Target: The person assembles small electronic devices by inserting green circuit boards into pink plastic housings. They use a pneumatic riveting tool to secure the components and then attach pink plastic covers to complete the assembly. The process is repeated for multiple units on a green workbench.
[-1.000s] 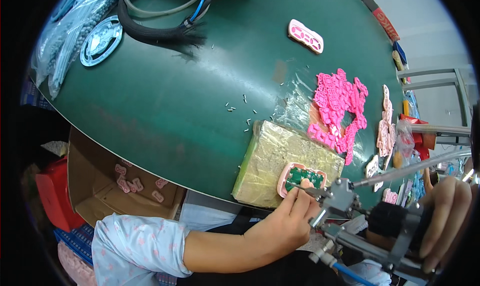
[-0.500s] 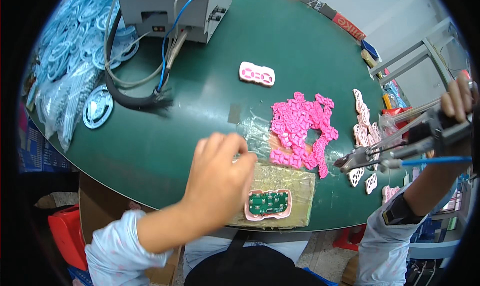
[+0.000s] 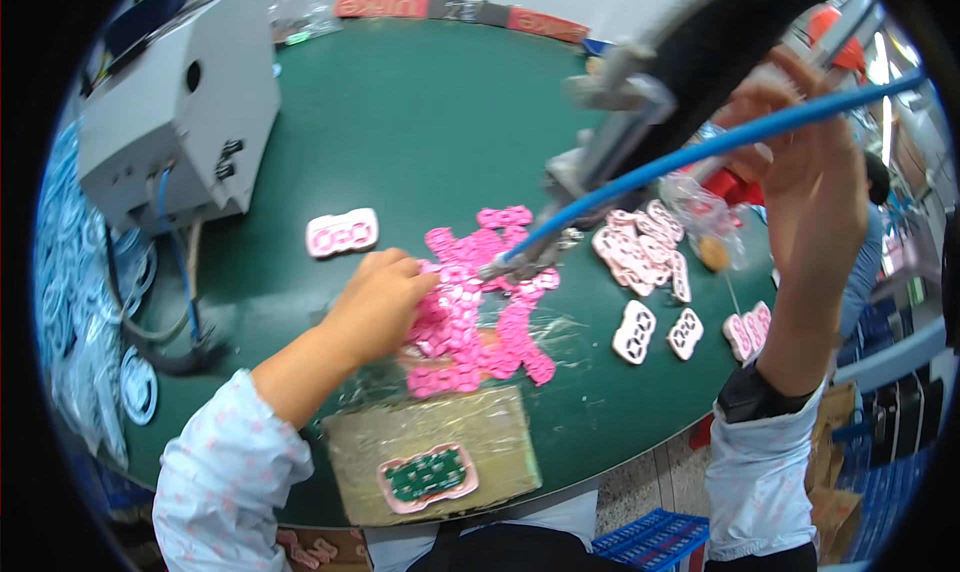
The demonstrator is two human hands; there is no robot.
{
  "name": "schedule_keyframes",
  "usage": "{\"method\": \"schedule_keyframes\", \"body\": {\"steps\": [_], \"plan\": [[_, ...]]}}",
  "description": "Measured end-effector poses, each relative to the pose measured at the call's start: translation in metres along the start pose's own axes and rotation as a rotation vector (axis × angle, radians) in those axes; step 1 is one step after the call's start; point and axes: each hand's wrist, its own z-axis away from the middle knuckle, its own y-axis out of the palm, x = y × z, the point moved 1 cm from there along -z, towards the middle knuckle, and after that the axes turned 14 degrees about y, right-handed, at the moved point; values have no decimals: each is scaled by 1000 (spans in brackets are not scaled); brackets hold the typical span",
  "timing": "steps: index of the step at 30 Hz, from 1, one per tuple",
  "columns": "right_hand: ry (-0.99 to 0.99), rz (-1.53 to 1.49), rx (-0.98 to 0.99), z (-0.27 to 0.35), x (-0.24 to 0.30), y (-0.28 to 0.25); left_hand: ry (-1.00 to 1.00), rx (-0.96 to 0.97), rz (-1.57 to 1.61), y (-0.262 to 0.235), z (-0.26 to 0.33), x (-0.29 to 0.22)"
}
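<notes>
My left hand (image 3: 383, 300) reaches to the left edge of a heap of pink plastic button pieces (image 3: 460, 322), fingers curled in against it. Its fingertips are hidden, so a grasped piece cannot be made out. A pale pink shell with a green circuit board (image 3: 427, 477) inside lies on a tape-covered block (image 3: 350, 442) at the table's near edge. My right hand (image 3: 805, 162) is raised at the right, blurred, beside the black body of a hanging tool with a metal tip (image 3: 600, 172). A blue hose (image 3: 720, 142) crosses in front of its fingers; whether they grip the tool is unclear.
A grey machine box (image 3: 190, 112) with cables stands far left, by piled light-blue plastic rings (image 3: 65, 262). One pale shell (image 3: 342, 233) lies left of the heap. More shells (image 3: 640, 252) and a clear bag (image 3: 705, 217) lie at the right of the green table (image 3: 430, 112).
The whole view has shifted. My left hand has gone from above the block to the pink heap. The tool now hangs over the heap, and my right hand is raised higher beside it.
</notes>
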Motion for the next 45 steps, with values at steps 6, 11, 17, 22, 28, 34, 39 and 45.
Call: {"method": "schedule_keyframes", "body": {"steps": [6,11,17,22,28,34,39,45], "plan": [[636,1121,118,116,-121,-79,-24,-88,124,-8,7,-2],[503,1339,162,181,-159,-70,-500,-311,795,-33,18,-27],[406,1020,51,163,-141,-80,-569,-374,1393,-51,26,-77],[1014,-240,141,159,-100,-9,-271,-457,679,-64,37,-120],[1150,-484,512,163,-84,47,-49,-610,514,-59,55,-150],[1076,-394,647,172,-78,72,-150,-562,964,-38,66,-163],[881,-120,552,171,-63,81,-294,-377,1084,-39,79,-166],[84,358,712,140,-44,76,-137,-383,946,-42,80,-162]]}}
